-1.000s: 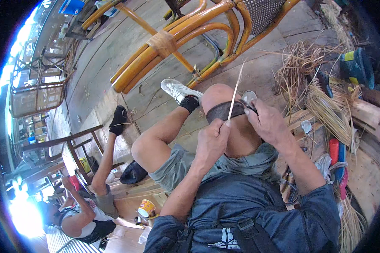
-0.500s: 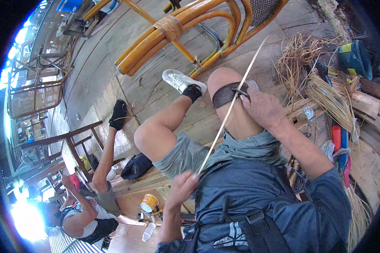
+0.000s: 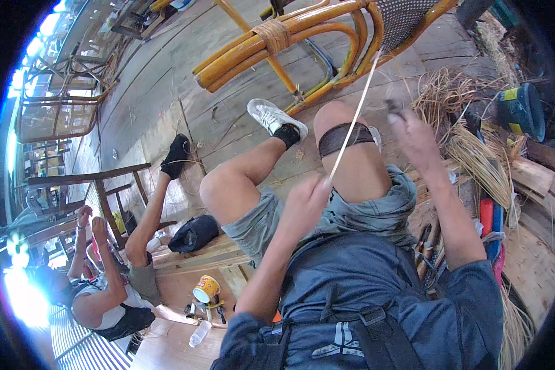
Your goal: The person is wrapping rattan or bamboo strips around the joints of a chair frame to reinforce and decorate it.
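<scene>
A long pale rattan strip [image 3: 349, 137] runs up from my left hand [image 3: 308, 205], whose fingers are closed around its lower end. The strip slants across the dark band [image 3: 341, 139] wrapped about my right leg just by the knee. Its far tip reaches up toward the rattan chair frame. My right hand [image 3: 414, 140] is raised to the right of that knee, apart from the strip and smeared by motion. Its fingers look closed on a small dark thing [image 3: 392, 106], too blurred to name.
A rattan chair [image 3: 277, 38] with bound joints lies ahead. Loose rattan fibres [image 3: 453, 92], a strip bundle [image 3: 478, 161] and a dark green bucket [image 3: 522, 111] are at right. On the left, another person [image 3: 108, 302] sits near a yellow tub [image 3: 206, 288] and clear bottle [image 3: 200, 333].
My left hand has moved up and right, still gripping the strip. My right hand has come off the strip and band, moving up and right with the small dark thing.
</scene>
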### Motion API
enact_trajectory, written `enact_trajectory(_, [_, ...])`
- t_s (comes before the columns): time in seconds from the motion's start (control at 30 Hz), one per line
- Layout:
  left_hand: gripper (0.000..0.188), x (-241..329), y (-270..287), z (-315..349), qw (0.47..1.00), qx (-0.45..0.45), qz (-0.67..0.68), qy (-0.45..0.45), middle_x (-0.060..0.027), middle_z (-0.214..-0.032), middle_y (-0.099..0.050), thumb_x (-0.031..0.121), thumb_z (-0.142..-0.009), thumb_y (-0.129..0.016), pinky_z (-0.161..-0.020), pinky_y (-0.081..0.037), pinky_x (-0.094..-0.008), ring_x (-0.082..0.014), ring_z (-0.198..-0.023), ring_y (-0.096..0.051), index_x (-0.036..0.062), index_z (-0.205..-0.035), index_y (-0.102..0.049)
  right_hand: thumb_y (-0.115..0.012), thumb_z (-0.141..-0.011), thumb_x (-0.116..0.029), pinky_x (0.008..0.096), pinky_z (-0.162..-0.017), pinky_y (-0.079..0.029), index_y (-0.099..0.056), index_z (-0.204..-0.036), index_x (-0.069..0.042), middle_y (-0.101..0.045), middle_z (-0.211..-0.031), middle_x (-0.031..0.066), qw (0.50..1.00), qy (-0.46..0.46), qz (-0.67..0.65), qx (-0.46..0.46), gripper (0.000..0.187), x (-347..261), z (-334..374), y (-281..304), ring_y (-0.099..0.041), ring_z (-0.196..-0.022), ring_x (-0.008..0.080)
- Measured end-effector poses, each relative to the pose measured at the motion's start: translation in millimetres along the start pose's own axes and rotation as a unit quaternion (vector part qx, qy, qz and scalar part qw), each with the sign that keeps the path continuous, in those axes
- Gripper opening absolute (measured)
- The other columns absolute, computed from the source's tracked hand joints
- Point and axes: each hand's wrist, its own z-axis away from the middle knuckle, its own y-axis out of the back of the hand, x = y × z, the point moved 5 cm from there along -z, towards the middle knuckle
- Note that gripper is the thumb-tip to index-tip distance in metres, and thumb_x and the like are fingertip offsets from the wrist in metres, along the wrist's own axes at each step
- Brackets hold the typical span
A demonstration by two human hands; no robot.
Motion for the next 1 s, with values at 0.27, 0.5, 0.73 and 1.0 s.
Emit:
enact_trajectory(0.27, [0.031, -7.6, -26.3, -29.4, 0.989, -0.053, -0.111, -0.085, -0.0282, -0.082, -0.057, 0.026, -0.093, -0.046, -0.070, -0.045, -0.0462, -0.0455, -0.081, -0.056, -0.0022, -0.087, -0.057, -0.052, -0.092, -0.029, 0.0499, -0.063, -0.049, -0.052, -0.094, -0.005, -0.062, -0.077, 0.0217, 0.983, 0.088, 0.161, -0.011, 0.024, -19.5, 30.0, -48.0, -0.061, -0.074, 0.0416])
enact_trajectory(0.5, [0.032, -57.1, 85.8, 245.3, 0.911, -0.099, 0.106, 0.385, 0.0015, -0.057, -0.047, 0.028, -0.091, -0.054, -0.047, -0.036, -0.0250, -0.0074, -0.051, -0.043, 0.0038, -0.069, -0.054, -0.049, -0.091, -0.036, 0.0491, -0.068, -0.051, -0.055, -0.101, -0.005, -0.063, -0.088, 0.0218, 0.980, 0.084, 0.173, -0.059, 0.033, -20.2, 17.0, -55.3, -0.063, -0.079, 0.0409])
enact_trajectory(0.73, [0.030, -23.0, 45.2, 147.9, 0.981, -0.069, -0.013, 0.179, -0.0080, -0.080, -0.059, 0.030, -0.090, -0.057, -0.068, -0.047, -0.0324, -0.0164, -0.074, -0.056, 0.0008, -0.095, -0.059, -0.046, -0.095, -0.038, 0.0461, -0.071, -0.048, -0.056, -0.111, -0.003, -0.062, -0.086, 0.0242, 1.000, 0.011, 0.014, 0.018, 0.039, 0.9, -1.1, -17.4, -0.060, -0.081, 0.0405])
enact_trajectory(1.0, [0.038, 2.4, -41.7, -74.3, 0.991, -0.015, -0.122, -0.054, -0.0257, -0.076, -0.059, 0.034, -0.094, -0.048, -0.069, -0.044, -0.0527, -0.0473, -0.079, -0.057, -0.0008, -0.081, -0.056, -0.051, -0.092, -0.032, 0.0498, -0.072, -0.048, -0.055, -0.096, -0.001, -0.063, -0.085, 0.0242, 0.994, 0.060, 0.088, -0.034, 0.031, -26.2, 19.2, -26.5, -0.061, -0.083, 0.0430])
